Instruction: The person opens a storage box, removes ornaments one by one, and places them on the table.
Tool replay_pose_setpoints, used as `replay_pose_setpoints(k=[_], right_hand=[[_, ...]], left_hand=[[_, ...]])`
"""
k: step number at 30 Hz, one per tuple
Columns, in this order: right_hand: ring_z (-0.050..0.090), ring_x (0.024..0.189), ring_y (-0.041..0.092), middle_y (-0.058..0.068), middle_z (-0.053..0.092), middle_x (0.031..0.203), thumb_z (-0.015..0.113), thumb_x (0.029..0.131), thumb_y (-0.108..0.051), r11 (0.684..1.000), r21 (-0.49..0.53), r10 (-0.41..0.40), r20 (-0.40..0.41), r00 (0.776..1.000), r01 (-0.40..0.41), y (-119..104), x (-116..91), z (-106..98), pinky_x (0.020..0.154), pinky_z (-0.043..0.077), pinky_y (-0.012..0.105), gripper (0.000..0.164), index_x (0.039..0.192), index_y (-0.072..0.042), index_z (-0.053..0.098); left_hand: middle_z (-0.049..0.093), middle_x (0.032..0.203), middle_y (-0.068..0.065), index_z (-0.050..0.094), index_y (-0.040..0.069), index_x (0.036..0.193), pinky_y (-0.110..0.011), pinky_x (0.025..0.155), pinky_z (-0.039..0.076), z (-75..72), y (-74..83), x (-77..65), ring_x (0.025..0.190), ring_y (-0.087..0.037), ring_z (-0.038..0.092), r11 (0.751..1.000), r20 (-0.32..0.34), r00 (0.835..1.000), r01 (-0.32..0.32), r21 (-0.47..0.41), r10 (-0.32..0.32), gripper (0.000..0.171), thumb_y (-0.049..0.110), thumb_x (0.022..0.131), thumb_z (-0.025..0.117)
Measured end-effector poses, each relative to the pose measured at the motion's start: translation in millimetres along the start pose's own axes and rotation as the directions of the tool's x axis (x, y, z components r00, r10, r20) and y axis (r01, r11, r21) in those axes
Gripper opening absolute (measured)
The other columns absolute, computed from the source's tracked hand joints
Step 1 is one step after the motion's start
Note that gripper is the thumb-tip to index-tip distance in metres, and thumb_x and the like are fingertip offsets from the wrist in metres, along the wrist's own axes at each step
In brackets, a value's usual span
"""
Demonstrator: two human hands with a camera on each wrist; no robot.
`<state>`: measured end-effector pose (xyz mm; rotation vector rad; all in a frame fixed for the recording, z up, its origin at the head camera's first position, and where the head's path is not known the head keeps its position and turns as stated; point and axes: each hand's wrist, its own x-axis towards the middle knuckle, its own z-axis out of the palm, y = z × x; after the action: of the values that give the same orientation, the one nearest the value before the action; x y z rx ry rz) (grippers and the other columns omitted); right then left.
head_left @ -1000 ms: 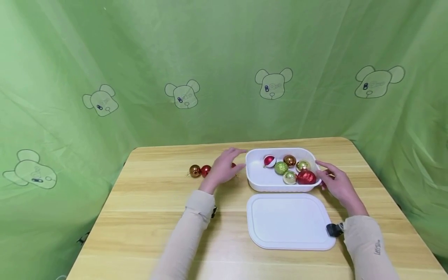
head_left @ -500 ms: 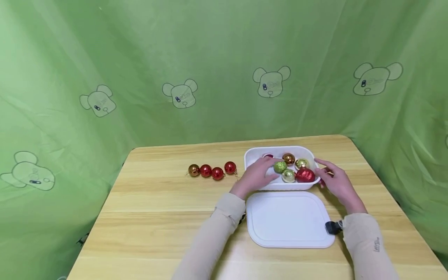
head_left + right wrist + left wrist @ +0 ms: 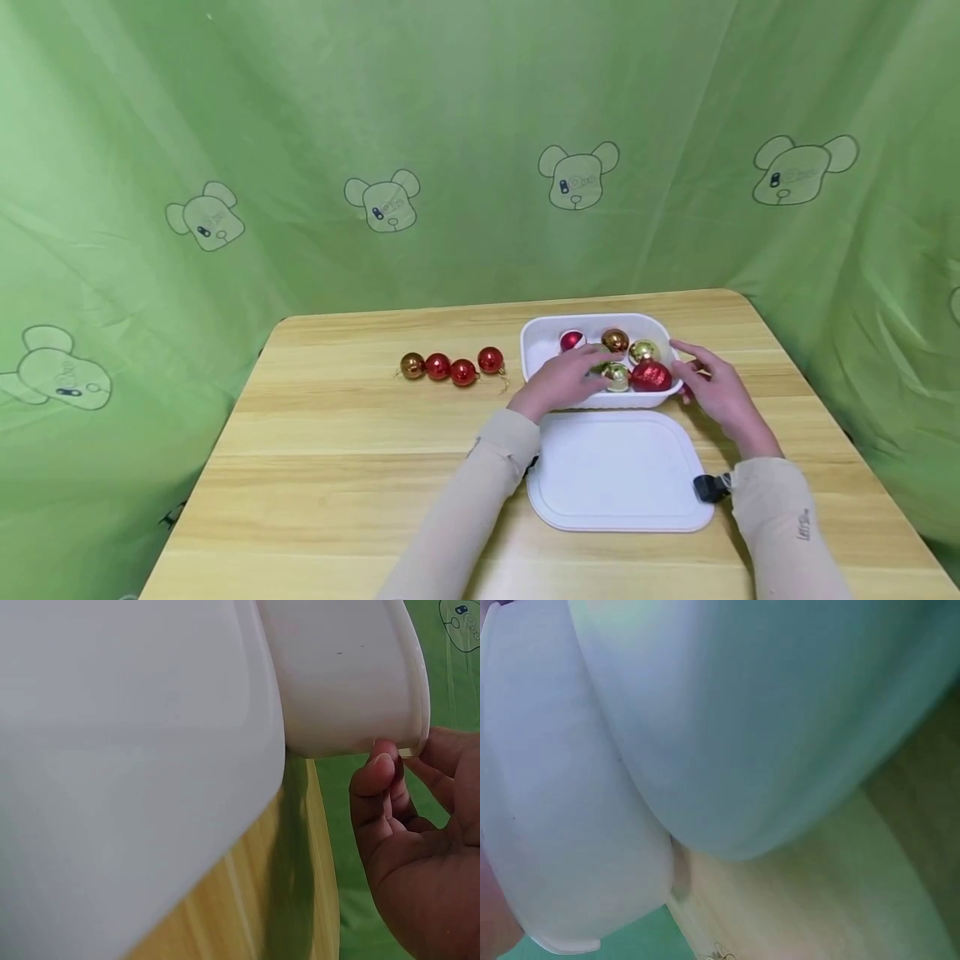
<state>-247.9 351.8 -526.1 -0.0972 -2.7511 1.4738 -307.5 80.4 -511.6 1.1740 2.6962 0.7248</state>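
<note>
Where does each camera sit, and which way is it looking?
Head: on the person's head, looking forward and down at the table; left hand, right hand and both sleeves show.
Left wrist: on that wrist, looking closely at the white box and lid; just a bit of hand shows, at the left edge.
Right wrist: on that wrist, looking past the lid; the right hand shows, holding the box's rim.
Both wrist views share the box and lid.
</note>
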Motion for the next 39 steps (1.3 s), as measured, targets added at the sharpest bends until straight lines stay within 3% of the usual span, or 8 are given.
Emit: replay_pose_setpoints(k=[8, 19, 26, 31, 39], right_hand=[[0.064, 0.074, 0.021, 0.018, 0.056, 0.108, 0.048, 0.109, -0.044, 1.000, -0.002, 0.011, 0.006, 1.000, -0.011, 1.8, 1.4, -1.4, 0.059, 0.055, 0.030, 0.060, 0.162, -0.018, 0.034], [0.064, 0.073, 0.021, 0.018, 0.055, 0.107, 0.048, 0.110, -0.042, 1.000, -0.006, 0.015, 0.005, 1.000, -0.015, 1.4, 0.3, 0.1, 0.061, 0.055, 0.031, 0.059, 0.162, -0.018, 0.034], [0.063, 0.073, 0.020, 0.018, 0.055, 0.108, 0.048, 0.109, -0.044, 1.000, -0.002, 0.020, 0.005, 1.000, -0.020, 2.1, 0.1, 0.4, 0.060, 0.055, 0.031, 0.060, 0.162, -0.018, 0.034], [0.064, 0.072, 0.019, 0.019, 0.055, 0.109, 0.048, 0.109, -0.045, 1.000, -0.004, 0.022, 0.005, 1.000, -0.022, 2.6, 0.4, 0.4, 0.060, 0.055, 0.031, 0.061, 0.162, -0.019, 0.034], [0.063, 0.072, 0.019, 0.019, 0.056, 0.109, 0.048, 0.109, -0.044, 1.000, 0.001, 0.018, 0.010, 1.000, -0.018, 2.2, 0.8, 0.5, 0.060, 0.055, 0.032, 0.060, 0.162, -0.018, 0.033]], left_hand=[[0.051, 0.155, 0.006, 0.052, 0.033, 0.153, -0.032, 0.119, 0.043, 3.2, -2.2, 4.2, 0.139, -0.014, 0.053, 0.997, 0.054, 0.998, -0.029, 0.069, 0.025, 0.044, 0.044, 0.111, 0.043], [0.057, 0.149, 0.008, 0.059, 0.029, 0.141, -0.025, 0.115, 0.044, 2.2, -1.3, 2.5, 0.136, -0.010, 0.055, 0.997, 0.080, 0.996, -0.042, 0.071, 0.036, 0.035, 0.040, 0.112, 0.042], [0.066, 0.125, 0.008, 0.065, 0.024, 0.127, -0.017, 0.101, 0.046, 3.2, -3.3, 4.9, 0.117, -0.006, 0.060, 0.995, 0.074, 0.993, -0.094, 0.030, 0.091, 0.025, 0.033, 0.111, 0.047], [0.068, 0.118, 0.006, 0.066, 0.021, 0.122, -0.015, 0.094, 0.046, 2.5, -4.1, 6.3, 0.107, -0.006, 0.060, 0.993, 0.073, 0.991, -0.116, -0.006, 0.116, 0.021, 0.029, 0.110, 0.051], [0.068, 0.127, 0.005, 0.071, 0.019, 0.127, -0.014, 0.105, 0.043, 0.7, -6.1, 8.0, 0.121, -0.006, 0.059, 0.991, 0.117, 0.988, -0.092, -0.102, 0.103, 0.026, 0.027, 0.109, 0.054]])
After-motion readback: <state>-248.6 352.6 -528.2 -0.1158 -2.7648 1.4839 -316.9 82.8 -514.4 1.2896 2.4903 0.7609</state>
